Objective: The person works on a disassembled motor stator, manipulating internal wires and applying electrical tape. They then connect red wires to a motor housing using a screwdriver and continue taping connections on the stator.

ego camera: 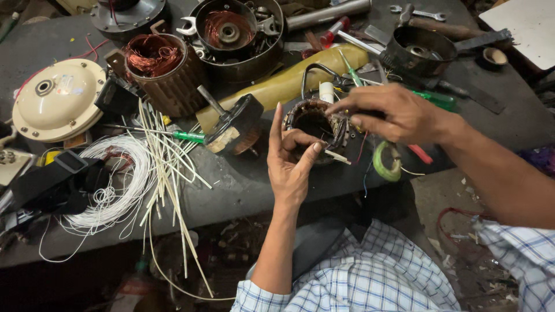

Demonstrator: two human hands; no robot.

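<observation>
Copper windings hidden; stator (315, 124) gripped between both hands, partly covered.

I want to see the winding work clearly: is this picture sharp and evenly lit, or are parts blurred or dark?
Head view: light falls on the middle, the left hand, right hand and motor stator fairly sharp; mild glare on the cream fan cover; corners and the space under the bench fall dark; edges bend slightly.
</observation>
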